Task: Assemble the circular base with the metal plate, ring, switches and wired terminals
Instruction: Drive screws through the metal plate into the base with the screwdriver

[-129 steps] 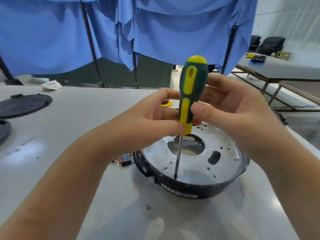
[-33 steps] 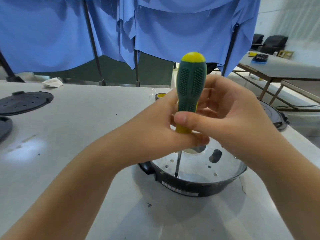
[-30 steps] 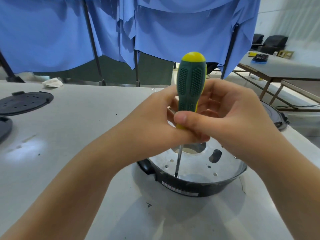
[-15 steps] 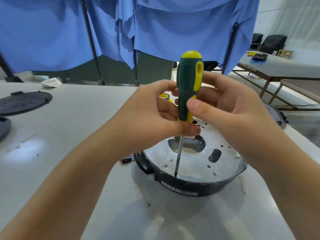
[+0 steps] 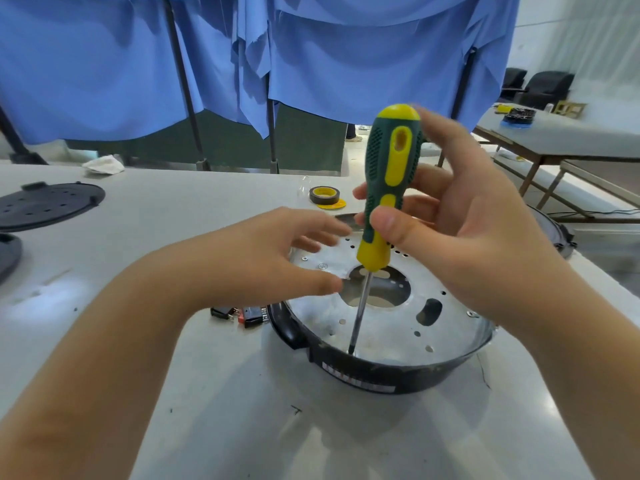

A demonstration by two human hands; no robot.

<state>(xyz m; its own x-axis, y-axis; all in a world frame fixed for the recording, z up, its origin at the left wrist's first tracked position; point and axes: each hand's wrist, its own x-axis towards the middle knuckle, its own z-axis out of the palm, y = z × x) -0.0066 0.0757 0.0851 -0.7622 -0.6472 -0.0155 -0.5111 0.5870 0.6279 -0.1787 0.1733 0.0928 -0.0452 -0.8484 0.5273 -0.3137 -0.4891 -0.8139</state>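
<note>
Flanking pale worktable [image 5: 145, 220], blue drapes [image 5: 346, 57] behind

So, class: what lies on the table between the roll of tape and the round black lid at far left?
In the head view, nothing: only bare grey table runs between the tape roll and the black lid.

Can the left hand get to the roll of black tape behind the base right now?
Probably yes: the left hand is open and holds nothing, and bare table lies between it and the tape roll.
</note>
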